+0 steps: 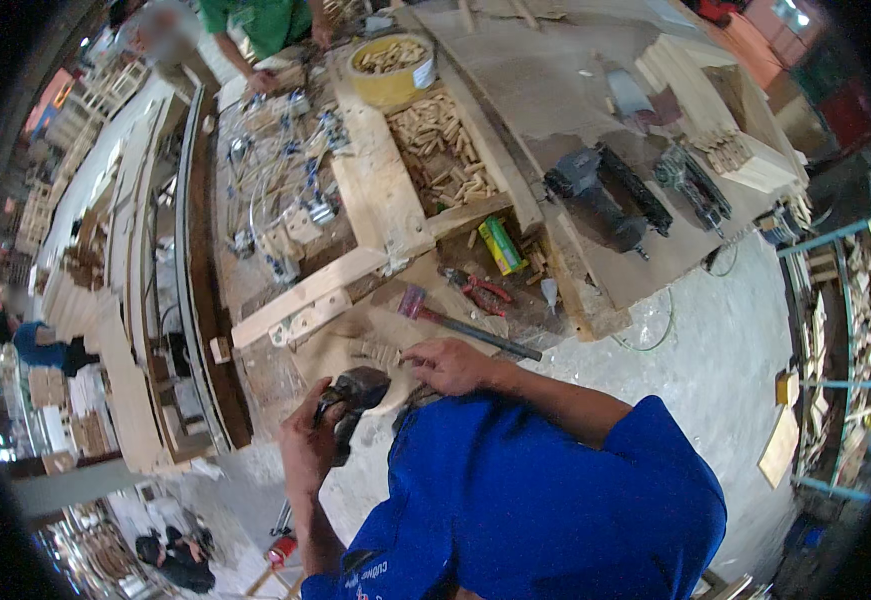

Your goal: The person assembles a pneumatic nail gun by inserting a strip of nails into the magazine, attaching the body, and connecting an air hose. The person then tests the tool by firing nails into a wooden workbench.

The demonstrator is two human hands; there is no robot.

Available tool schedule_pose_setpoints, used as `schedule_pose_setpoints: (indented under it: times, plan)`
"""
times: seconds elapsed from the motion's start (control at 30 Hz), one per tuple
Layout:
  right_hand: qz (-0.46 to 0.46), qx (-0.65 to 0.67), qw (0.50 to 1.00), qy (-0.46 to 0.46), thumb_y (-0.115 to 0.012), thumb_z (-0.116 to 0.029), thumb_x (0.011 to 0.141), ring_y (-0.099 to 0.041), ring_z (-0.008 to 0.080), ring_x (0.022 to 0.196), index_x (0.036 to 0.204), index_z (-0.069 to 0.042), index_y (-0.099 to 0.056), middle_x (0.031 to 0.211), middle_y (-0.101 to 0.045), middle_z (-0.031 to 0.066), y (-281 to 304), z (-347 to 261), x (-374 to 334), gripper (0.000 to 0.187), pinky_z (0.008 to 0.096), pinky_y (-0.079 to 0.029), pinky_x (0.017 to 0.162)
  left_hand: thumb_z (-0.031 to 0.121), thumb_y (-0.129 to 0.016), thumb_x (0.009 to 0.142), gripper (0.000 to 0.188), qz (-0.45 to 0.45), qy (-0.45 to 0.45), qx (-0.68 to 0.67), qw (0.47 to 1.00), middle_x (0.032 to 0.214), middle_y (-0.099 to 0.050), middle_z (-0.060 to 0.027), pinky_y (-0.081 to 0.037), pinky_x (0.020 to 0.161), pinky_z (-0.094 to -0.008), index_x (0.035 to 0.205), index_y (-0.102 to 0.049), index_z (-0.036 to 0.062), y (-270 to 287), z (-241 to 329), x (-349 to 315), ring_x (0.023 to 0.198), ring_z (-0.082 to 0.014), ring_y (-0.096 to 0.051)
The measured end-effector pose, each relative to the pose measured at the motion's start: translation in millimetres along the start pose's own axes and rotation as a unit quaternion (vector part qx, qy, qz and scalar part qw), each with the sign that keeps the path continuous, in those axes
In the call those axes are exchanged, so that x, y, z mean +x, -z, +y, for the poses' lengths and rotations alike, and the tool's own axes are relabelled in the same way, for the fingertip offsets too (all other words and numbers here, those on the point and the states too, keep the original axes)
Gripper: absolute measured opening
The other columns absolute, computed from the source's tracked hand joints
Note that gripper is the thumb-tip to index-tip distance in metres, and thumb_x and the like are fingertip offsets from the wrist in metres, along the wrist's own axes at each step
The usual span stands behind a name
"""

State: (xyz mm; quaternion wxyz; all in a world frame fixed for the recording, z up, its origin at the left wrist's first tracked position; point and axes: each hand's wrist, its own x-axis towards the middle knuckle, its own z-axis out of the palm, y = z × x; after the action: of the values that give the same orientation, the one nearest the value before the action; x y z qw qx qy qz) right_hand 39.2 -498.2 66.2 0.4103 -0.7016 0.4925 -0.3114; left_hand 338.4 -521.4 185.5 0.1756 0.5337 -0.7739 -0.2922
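My left hand is wrapped round a dark hand-held power tool with a rounded head, held at the table's near edge. Just right of it, my right hand has its fingers curled together over the edge. By those fingertips lies a pale ridged strip; whether they pinch it I cannot make out. A hammer with a purplish head and dark handle lies just beyond my right hand. Red-handled pliers and a green and yellow box rest farther back.
Wooden dowels fill a framed tray, with a yellow tub of more behind. Metal fittings and hoses crowd the left side. Two dark nail guns lie right. Across the table stands a person in green.
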Motion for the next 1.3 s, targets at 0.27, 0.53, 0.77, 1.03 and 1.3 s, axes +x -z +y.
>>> schedule_pose_setpoints:
  times: [0.27, 0.53, 0.77, 1.03, 1.3]
  plan:
    - [0.009, -0.04, 0.997, -0.071, -0.062, -0.03, 0.099, -0.068, 0.042, 0.104, 0.128, -0.006, -0.066, 0.113, -0.07, 0.0222, 12, -2, 14, 0.038, 0.0508, -0.054, 0.091, 0.017, -0.072, 0.098, 0.043, 0.038, 0.029, 0.085, 0.995, 0.104, -0.078, -0.0192, -0.058, 0.075, -0.0452, 0.14, -0.065, 0.0158, 18, -27, 25, 0.089, -0.0397, -0.076]
    - [-0.005, -0.074, 0.986, -0.152, -0.06, -0.034, 0.099, -0.068, 0.0432, 0.104, 0.13, -0.008, -0.065, 0.113, -0.07, 0.0221, 30, 23, -1, 0.04, 0.0528, -0.054, 0.09, 0.014, -0.067, 0.101, 0.047, -0.003, 0.061, -0.01, 0.998, 0.121, -0.074, -0.0221, -0.056, 0.092, -0.0457, 0.146, -0.054, 0.0065, -10, -107, 7, 0.111, -0.0319, -0.073]
    - [-0.013, -0.08, 0.979, -0.187, -0.061, -0.033, 0.097, -0.068, 0.0424, 0.103, 0.127, -0.009, -0.067, 0.11, -0.071, 0.0219, 30, 30, 5, 0.039, 0.0537, -0.054, 0.088, 0.008, -0.063, 0.102, 0.051, 0.022, 0.237, -0.17, 0.956, 0.109, -0.073, -0.0095, -0.054, 0.071, -0.0285, 0.152, -0.05, 0.0043, -13, -93, 6, 0.082, -0.0175, -0.066]
    - [0.047, -0.025, 0.986, -0.157, -0.064, -0.031, 0.096, -0.069, 0.0427, 0.101, 0.127, -0.008, -0.067, 0.11, -0.072, 0.0214, 32, 42, 11, 0.039, 0.0538, -0.053, 0.086, 0.007, -0.063, 0.099, 0.052, 0.014, 0.24, -0.303, 0.922, 0.112, -0.071, -0.0084, -0.054, 0.073, -0.0287, 0.149, -0.049, 0.0049, -10, -94, 5, 0.084, -0.0153, -0.066]
    - [-0.029, 0.05, 0.988, -0.143, -0.069, -0.03, 0.099, -0.071, 0.024, 0.103, 0.126, -0.004, -0.067, 0.107, -0.073, 0.0134, 62, 21, 16, 0.037, 0.0397, -0.055, 0.09, 0.017, -0.069, 0.099, 0.041, -0.064, 0.248, -0.083, 0.963, 0.109, -0.077, -0.02, -0.058, 0.088, -0.0432, 0.137, -0.059, 0.0051, -29, -75, 13, 0.102, -0.0325, -0.076]
